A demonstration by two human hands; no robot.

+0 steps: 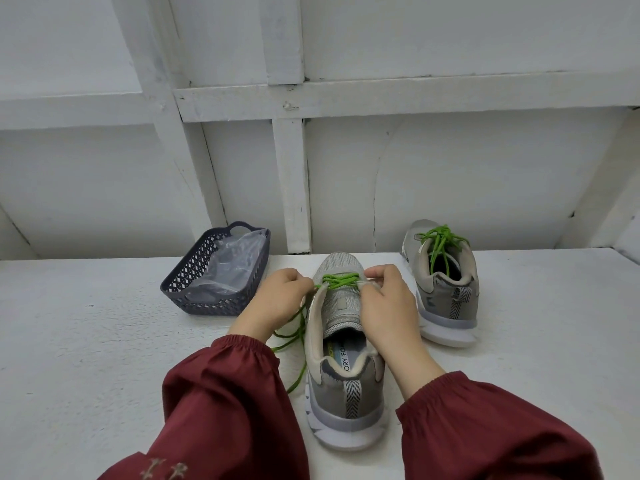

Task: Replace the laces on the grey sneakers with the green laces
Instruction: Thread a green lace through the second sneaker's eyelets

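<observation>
The left hand is curled, its fingertips pinching a round green lace where the cord leaves the left eyelets of the near sneaker. The right hand is curled too, thumb and fingers pinching the padded right eyelet edge of that shoe, beside the crossings. Only the lower eyelets are laced; the cord's loose ends trail in slack loops off the shoe's left side onto the table. This sneaker is grey mesh with a thick white ridged sole, a herringbone heel tab and a printed insole, its heel toward the person. Gathered maroon sleeves with elastic cuffs cover both wrists. To the right, farther back, the far sneaker carries a second green lace. On the left sits a dark lattice-walled plastic basket holding a crumpled clear plastic bag. The tabletop is rough white, backed by white-painted boards.
</observation>
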